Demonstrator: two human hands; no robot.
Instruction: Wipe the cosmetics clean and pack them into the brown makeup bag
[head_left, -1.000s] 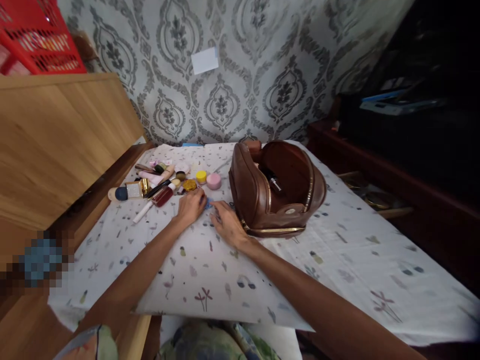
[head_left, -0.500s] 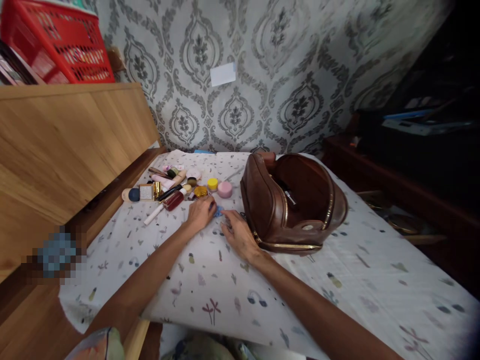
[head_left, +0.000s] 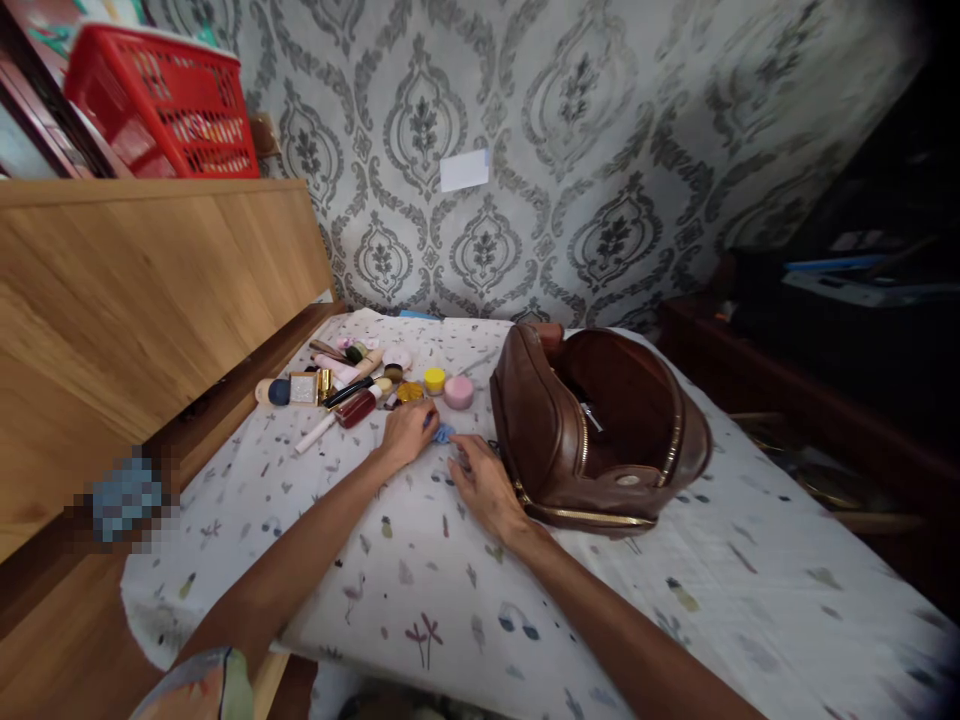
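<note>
My left hand [head_left: 409, 433] is closed on a small scrunched blue fabric piece [head_left: 444, 433], which looks like a scrunchie; part of it is hidden by the fingers. Just right of it, my right hand [head_left: 486, 485] has its fingers apart and its fingertips near the blue piece. Beyond my left hand lie a gold-lidded jar [head_left: 409, 392], a yellow jar [head_left: 434, 380] and a round pink container [head_left: 458, 391]. To the right of my right hand stands a brown leather bag [head_left: 540, 430], unzipped, with a white label inside.
Several cosmetics lie at the left, including a dark red tube [head_left: 355, 408], a glittery square compact [head_left: 304, 389] and a bottle with a dark blue cap [head_left: 278, 391]. A patterned white cloth [head_left: 420, 590] covers the table. A wooden panel [head_left: 165, 290] rises at the left, below a red basket [head_left: 172, 100].
The view has shifted slightly, so everything sits a little further right and lower. My right fingertips have drawn slightly away from the blue fabric piece, which stays in my left hand.
</note>
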